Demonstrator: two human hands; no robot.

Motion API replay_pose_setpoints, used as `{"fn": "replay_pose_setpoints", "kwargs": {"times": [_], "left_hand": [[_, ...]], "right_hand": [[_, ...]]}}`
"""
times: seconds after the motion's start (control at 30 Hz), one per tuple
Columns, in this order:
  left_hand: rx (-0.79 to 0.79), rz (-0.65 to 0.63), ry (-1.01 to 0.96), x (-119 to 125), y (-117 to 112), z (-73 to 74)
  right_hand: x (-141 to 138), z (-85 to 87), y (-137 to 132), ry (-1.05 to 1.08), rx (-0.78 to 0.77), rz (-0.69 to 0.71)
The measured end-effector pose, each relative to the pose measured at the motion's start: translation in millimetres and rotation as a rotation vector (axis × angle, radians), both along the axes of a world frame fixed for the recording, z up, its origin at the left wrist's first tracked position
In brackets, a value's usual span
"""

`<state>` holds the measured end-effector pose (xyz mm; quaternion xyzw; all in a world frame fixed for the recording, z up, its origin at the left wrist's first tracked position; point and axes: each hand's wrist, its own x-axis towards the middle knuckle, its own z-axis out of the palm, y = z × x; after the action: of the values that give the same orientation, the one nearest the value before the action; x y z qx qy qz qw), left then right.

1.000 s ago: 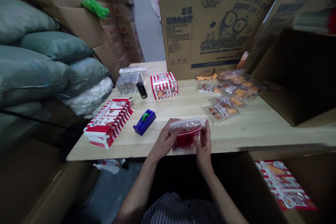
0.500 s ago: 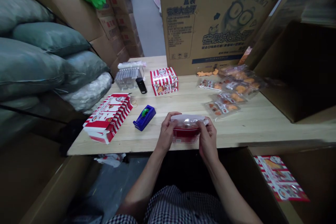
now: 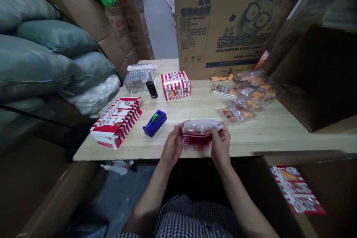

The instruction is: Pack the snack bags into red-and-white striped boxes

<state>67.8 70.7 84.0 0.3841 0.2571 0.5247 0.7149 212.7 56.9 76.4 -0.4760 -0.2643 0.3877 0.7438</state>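
Between my hands, over the table's front edge, is a small red-and-white striped box (image 3: 196, 143) with its white top flap (image 3: 201, 122) raised. Clear plastic packaging (image 3: 195, 129) shows in the box's mouth; its contents are too blurred to name. My left hand (image 3: 173, 144) is closed round the box's left side, with the fingertips partly hidden behind it. Gripping the right side is my right hand (image 3: 221, 144), its thumb bent in over the opening by the plastic. Left of them lies a blue tape dispenser (image 3: 155, 123) with green tape.
A closed striped box (image 3: 176, 86), a flattened striped carton (image 3: 116, 121), a black cylinder (image 3: 151, 90) and clear plastic trays (image 3: 138, 80) are on the table. Snack packets (image 3: 237, 113) lie at right, before a large cardboard box (image 3: 217, 26). Printed card (image 3: 297, 189) is below right.
My left thumb has left the top rim, and that hand now sits lower along the box's left side. The box's mouth looks wider. My right thumb has moved slightly inward.
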Motion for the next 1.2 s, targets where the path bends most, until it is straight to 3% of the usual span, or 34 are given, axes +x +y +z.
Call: {"fn": "replay_pose_setpoints", "kwargs": {"times": [0.23,0.4,0.47,0.77,0.9,1.0,1.07,1.2], "left_hand": [[-0.084,-0.003,0.019,0.3,17.2,-1.3],[-0.058,-0.043,0.093,0.4,27.1,1.9],[-0.043,-0.033,0.096,1.6,28.9,2.1],[-0.062,-0.071,0.120,0.8,33.5,-0.9],[-0.042,0.008,0.133,9.3,36.7,-1.2],[-0.104,0.060,0.103,12.6,28.8,2.5],[-0.201,0.020,0.083,9.3,16.9,2.8],[-0.473,-0.133,0.065,-4.9,-12.8,-15.2]], "right_hand": [[5.5,-2.7,1.9,0.021,0.012,0.072],[31.0,3.0,-0.8,0.220,0.029,0.438],[39.7,3.5,-2.6,0.260,0.017,0.507],[38.0,0.7,-2.0,0.216,-0.059,0.489],[33.0,6.5,4.9,0.197,-0.100,0.401],[33.2,12.7,-1.8,0.220,-0.137,0.431],[35.1,11.3,-13.4,0.253,-0.202,0.496],[36.9,-10.6,-47.5,0.299,-0.394,0.622]]}}
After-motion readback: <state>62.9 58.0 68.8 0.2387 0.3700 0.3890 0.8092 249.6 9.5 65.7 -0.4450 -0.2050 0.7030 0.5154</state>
